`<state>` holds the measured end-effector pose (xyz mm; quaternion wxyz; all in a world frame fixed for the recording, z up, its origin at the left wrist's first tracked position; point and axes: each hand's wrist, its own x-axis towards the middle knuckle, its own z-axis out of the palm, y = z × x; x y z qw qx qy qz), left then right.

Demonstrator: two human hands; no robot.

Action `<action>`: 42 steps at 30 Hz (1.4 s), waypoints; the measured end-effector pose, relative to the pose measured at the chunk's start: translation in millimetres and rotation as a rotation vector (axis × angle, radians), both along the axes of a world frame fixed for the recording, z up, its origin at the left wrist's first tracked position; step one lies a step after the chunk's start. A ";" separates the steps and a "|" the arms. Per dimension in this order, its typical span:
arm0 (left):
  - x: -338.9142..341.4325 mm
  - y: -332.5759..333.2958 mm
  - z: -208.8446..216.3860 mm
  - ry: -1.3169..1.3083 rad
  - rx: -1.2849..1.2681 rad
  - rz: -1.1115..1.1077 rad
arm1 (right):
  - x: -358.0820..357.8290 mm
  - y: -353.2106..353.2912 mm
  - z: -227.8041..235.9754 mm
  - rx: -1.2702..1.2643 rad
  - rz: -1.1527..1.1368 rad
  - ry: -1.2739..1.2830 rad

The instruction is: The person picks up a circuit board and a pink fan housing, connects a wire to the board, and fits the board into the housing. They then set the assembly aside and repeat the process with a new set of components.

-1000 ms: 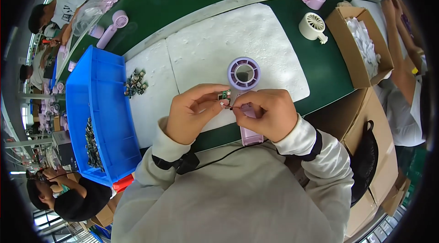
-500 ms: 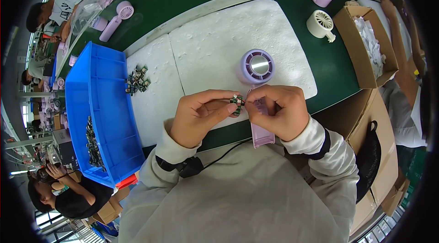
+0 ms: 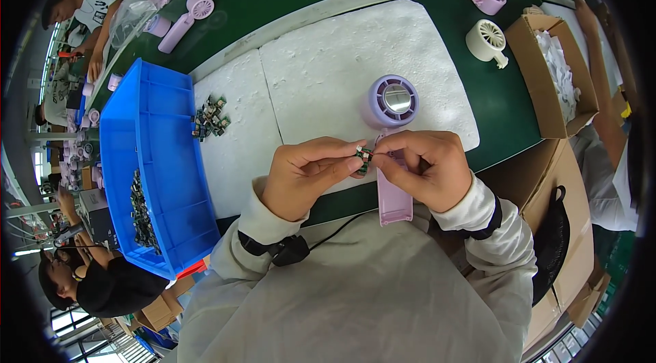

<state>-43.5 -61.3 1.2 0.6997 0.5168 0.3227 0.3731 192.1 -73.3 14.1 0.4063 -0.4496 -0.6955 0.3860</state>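
My left hand [image 3: 298, 175] pinches a small green circuit board [image 3: 363, 157] between thumb and fingertips. My right hand [image 3: 428, 165] is closed in a pinch at the board's right edge; what its fingertips hold is too small to make out. Just beyond my hands, a purple handheld fan [image 3: 391, 101] lies on the white foam sheet, the round silvery centre of its head facing up. Its open pink-purple handle shell [image 3: 394, 200] runs toward me beneath my right hand, which partly hides it.
Left of the foam sheet [image 3: 328, 49] stands a blue bin [image 3: 167, 178] with circuit boards inside. More boards [image 3: 210, 117] are heaped beside it. A cream fan head [image 3: 486, 40] and a cardboard box [image 3: 540, 83] of white pieces stand at the right. Other people work nearby.
Both hands stay together at the circuit board, which has turned slightly between the fingers. The whole view has shifted a little, and a person at the lower left has moved an arm.
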 end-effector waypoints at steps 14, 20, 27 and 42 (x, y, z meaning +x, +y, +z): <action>4.9 0.4 -2.8 -0.055 0.024 -0.016 | 0.5 -1.8 -1.8 -0.085 0.035 0.006; 5.2 2.3 -7.4 -0.041 0.072 -0.006 | -0.4 1.0 -9.3 -0.084 0.009 0.002; 12.1 -1.3 -10.5 0.010 0.098 0.142 | -8.6 6.2 2.5 -0.073 0.020 0.017; 25.2 -10.7 -5.8 0.048 0.179 0.218 | -10.0 -6.5 3.4 0.169 -0.162 -0.145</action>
